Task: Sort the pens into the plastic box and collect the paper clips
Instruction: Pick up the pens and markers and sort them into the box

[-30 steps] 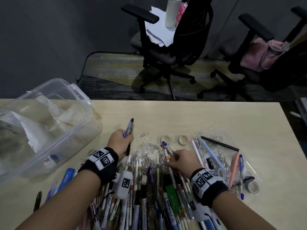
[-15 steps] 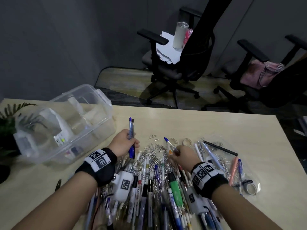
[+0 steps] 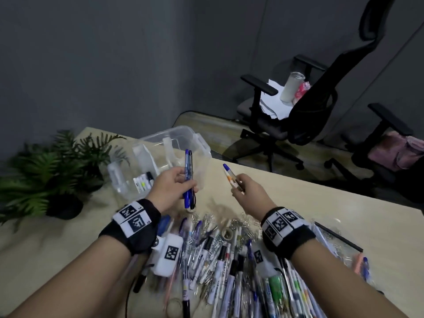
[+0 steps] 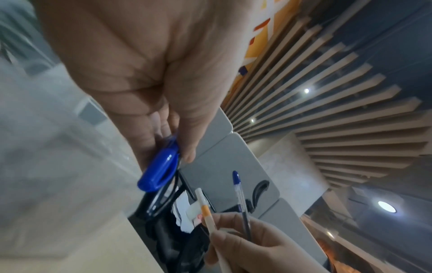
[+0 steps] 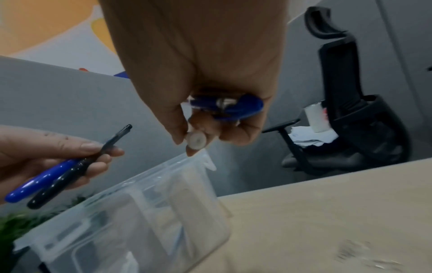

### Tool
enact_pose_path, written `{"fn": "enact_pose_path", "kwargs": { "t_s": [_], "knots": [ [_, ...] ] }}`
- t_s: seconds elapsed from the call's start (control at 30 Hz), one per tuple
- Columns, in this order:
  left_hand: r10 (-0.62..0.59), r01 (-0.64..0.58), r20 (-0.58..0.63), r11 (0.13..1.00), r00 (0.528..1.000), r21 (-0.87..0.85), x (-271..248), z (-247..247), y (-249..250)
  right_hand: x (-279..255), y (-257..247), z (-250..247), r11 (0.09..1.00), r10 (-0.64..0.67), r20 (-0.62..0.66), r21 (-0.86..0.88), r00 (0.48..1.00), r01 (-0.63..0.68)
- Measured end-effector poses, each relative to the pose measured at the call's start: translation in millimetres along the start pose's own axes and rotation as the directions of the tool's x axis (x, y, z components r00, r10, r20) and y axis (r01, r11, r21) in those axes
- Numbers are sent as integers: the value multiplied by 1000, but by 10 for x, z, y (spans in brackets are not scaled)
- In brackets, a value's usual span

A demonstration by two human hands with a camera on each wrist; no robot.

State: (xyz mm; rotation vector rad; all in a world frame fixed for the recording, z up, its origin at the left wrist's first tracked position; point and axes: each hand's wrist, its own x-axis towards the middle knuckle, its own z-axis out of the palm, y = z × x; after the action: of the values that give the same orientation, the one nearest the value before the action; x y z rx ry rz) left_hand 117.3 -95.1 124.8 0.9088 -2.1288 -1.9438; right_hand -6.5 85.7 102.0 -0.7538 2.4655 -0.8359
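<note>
Pens are held in both hands above the counter (image 3: 298,203), just short of the clear plastic box (image 3: 197,143) at the far left. The left hand (image 3: 168,187) curls its grip around two pens (image 3: 188,177), one blue and one black, side by side and close to upright, their long axes running toward the box with the upper ends in front of its near wall. The right hand (image 3: 250,196) pinches two more: a blue-capped pen (image 3: 226,168) and a white pen with an orange band (image 4: 205,212), their free ends tilted up and to the left, toward the box and the other hand. The remaining pile of pens (image 3: 229,271) lies near the body, mixed with loose paper clips (image 3: 241,223). Judging by the task, the step in hand is carrying these pens to the box. It would go best by bringing each hand over the open top, turning the pens so that their length lies along the box, and loosening the grip low down so that they do not bounce out. A green plant (image 3: 46,168) stands to the left of the box.
</note>
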Motion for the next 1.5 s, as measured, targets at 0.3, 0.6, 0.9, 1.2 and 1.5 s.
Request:
{"fn": "enact_pose_path", "kwargs": {
  "t_s": [0.3, 0.6, 0.9, 1.2, 1.5],
  "knots": [
    [-32, 22, -218, 999, 975, -47, 20, -1031, -129, 499, -1211, 646, 959, -218, 60, 196, 974, 203],
    [-41, 32, -253, 999, 967, -40, 201, -1417, -269, 863, -1570, 1073, 958, -174, 77, 244, 982, 151],
    [-28, 28, -163, 1000, 986, -5, 530, -1133, -103, 1087, -1208, 853, 982, -83, 37, 171, 996, 75],
    [-73, 81, -170, 996, 983, 42, 978, -841, -115, 1228, -1099, 900, 983, -82, -35, 164, 996, 87],
    [-106, 117, -177, 992, 978, 49, 880, -749, 20, 1125, -919, 769, 968, -136, -137, 192, 981, 161]
  ]
}}
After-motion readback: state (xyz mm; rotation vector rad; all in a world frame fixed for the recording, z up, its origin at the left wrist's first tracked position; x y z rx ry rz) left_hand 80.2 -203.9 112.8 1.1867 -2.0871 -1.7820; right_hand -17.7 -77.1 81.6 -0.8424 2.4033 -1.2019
